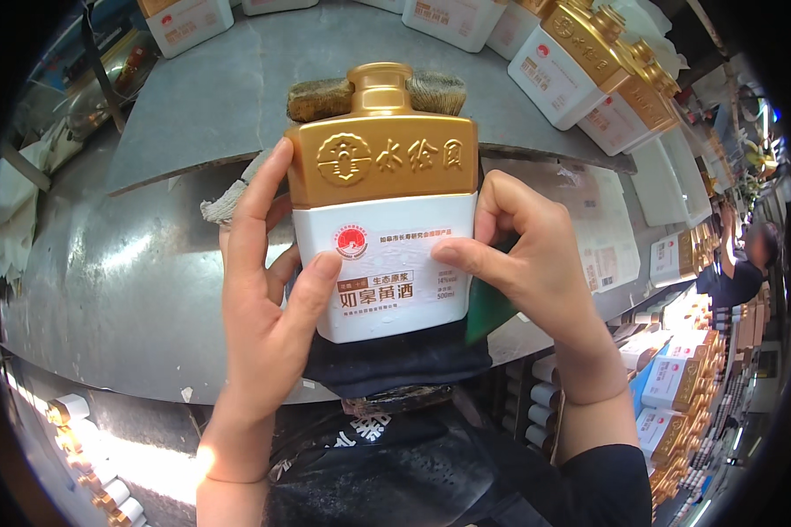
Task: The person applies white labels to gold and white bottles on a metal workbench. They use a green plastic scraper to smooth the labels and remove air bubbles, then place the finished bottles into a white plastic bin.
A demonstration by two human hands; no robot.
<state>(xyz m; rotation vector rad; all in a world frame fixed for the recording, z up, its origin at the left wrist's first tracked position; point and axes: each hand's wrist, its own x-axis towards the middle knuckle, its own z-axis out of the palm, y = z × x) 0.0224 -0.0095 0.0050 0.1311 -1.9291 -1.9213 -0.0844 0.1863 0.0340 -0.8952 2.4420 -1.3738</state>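
A flat-sided bottle (pixel 387 206) with an embossed gold shoulder and neck and a white lower body is held upright in front of me. Printing and a round red emblem mark its white face, which looks shiny and slightly wrinkled or wet in the middle. My left hand (pixel 268 272) grips its left side, thumb on the front and fingers along the edge and partly behind. At the right edge, my right hand (pixel 523 255) is closed with curled fingers, its thumb pressing the white face. The bottle's back is hidden.
Two rough brownish pads (pixel 321 100) sit behind the bottle's neck on the grey metal table (pixel 228 97). A whitish knitted cloth (pixel 227 204) lies at left, printed sheets (pixel 602 233) at right. Similar bottles (pixel 558 75) stand at the back; more fill the right, where another person (pixel 736 279) appears.
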